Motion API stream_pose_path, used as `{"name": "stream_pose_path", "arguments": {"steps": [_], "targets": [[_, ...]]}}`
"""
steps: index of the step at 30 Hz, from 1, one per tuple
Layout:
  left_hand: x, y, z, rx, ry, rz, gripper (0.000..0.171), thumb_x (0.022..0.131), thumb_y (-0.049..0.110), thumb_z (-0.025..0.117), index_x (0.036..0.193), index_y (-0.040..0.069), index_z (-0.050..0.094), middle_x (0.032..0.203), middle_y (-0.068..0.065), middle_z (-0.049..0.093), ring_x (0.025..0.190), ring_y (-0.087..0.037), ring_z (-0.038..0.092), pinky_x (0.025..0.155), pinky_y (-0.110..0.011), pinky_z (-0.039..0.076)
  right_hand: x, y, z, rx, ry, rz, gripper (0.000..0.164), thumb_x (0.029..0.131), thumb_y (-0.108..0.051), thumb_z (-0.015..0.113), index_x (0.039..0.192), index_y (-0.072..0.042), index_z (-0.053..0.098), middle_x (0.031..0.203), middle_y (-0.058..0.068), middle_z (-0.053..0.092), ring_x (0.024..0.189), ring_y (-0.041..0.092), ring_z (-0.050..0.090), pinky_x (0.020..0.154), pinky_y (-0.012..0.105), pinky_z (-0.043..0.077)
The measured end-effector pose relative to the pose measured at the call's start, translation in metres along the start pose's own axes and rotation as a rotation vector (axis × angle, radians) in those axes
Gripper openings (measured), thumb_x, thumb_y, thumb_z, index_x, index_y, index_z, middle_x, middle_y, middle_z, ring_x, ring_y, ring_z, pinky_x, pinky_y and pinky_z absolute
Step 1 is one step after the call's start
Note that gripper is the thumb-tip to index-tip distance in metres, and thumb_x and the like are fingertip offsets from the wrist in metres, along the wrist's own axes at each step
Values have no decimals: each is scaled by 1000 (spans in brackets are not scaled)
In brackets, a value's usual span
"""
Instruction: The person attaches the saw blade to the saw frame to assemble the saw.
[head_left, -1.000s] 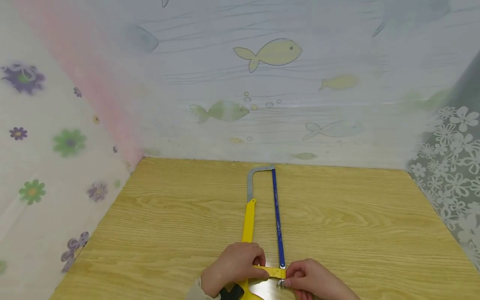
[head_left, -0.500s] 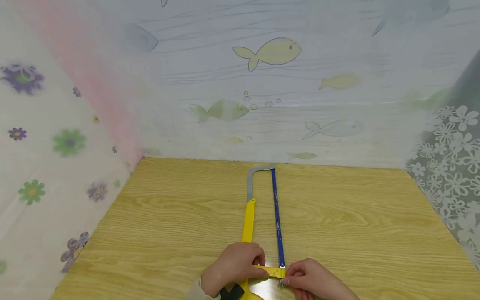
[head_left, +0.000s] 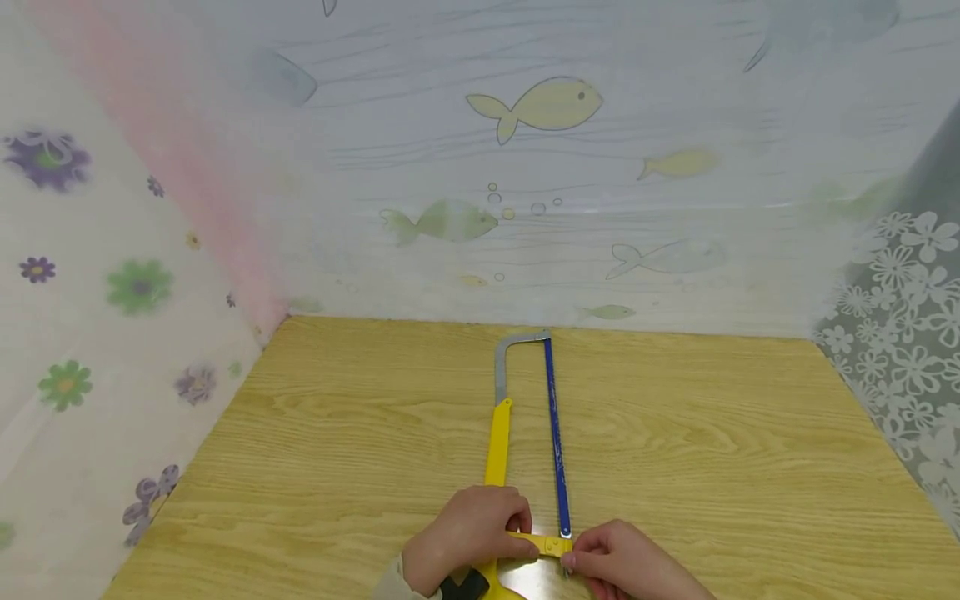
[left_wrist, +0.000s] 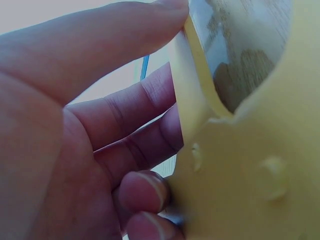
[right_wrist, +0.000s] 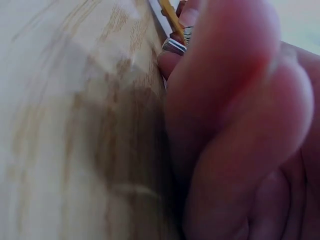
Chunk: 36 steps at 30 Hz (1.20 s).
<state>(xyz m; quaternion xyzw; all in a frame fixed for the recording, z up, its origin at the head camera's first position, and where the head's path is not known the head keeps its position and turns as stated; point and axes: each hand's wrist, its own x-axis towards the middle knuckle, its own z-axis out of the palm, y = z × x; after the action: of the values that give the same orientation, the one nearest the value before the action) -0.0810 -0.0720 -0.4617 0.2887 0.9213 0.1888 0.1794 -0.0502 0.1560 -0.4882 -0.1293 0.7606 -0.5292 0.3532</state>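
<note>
A hacksaw (head_left: 497, 446) with a yellow and grey frame lies on the table, its blue blade (head_left: 557, 433) on the right side. My left hand (head_left: 472, 533) grips the yellow crosspiece near the handle, thumb on the near side. In the left wrist view, fingers and thumb bend around the yellow frame (left_wrist: 230, 175). My right hand (head_left: 633, 560) pinches a small metal wing nut (right_wrist: 174, 46) at the blade's near end, just beyond the crosspiece. Most of that nut is hidden by the fingertips in the head view.
The wood-grain table (head_left: 360, 400) carries the saw. A pale sheet with printed fish (head_left: 558, 104) stands along the back edge. Flower-printed sheets (head_left: 138, 286) rise at the left, and a lace-patterned one (head_left: 911, 333) hangs at the right.
My right thumb and fingertips have shifted slightly on the wing nut, whose wings have turned and are now mostly covered. The left hand and the hacksaw stay in place.
</note>
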Motion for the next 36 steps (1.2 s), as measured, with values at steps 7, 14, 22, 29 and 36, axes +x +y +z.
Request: {"name": "stream_pose_path", "arguments": {"steps": [7, 14, 22, 29, 36], "targets": [[0, 1, 0, 3, -8, -5, 23, 74, 49, 65, 72, 28, 56, 64, 15, 42, 54, -3, 39, 51, -20, 32, 0, 0, -1, 3, -16, -6, 32, 84, -37, 57, 72, -8, 61, 51, -2, 50, 39, 8, 40, 37, 22, 31], [0, 1, 0, 10, 6, 2, 23, 74, 49, 65, 71, 29, 56, 64, 16, 42, 54, -2, 39, 51, -20, 32, 0, 1, -2, 0, -12, -11, 27, 83, -35, 59, 75, -9, 63, 51, -2, 51, 40, 8, 41, 38, 21, 33], [1, 0, 2, 13, 3, -4, 23, 73, 50, 65, 72, 29, 56, 64, 15, 42, 54, -2, 39, 51, -20, 32, 0, 0, -1, 58, 5, -9, 28, 81, -34, 62, 77, -6, 60, 53, 0, 51, 41, 8, 42, 39, 20, 34], [1, 0, 2, 8, 6, -8, 23, 73, 50, 65, 73, 29, 56, 64, 15, 42, 54, -3, 39, 51, -20, 32, 1, 1, 0, 86, 15, -36, 27, 81, -30, 63, 77, -4, 56, 54, 0, 51, 41, 8, 41, 39, 20, 34], [0, 0, 1, 12, 19, 1, 23, 73, 49, 66, 72, 28, 56, 64, 16, 42, 54, -2, 39, 51, -20, 32, 0, 3, -1, 55, 19, -32, 28, 82, -32, 62, 75, -5, 58, 53, -2, 49, 40, 7, 40, 39, 19, 33]]}}
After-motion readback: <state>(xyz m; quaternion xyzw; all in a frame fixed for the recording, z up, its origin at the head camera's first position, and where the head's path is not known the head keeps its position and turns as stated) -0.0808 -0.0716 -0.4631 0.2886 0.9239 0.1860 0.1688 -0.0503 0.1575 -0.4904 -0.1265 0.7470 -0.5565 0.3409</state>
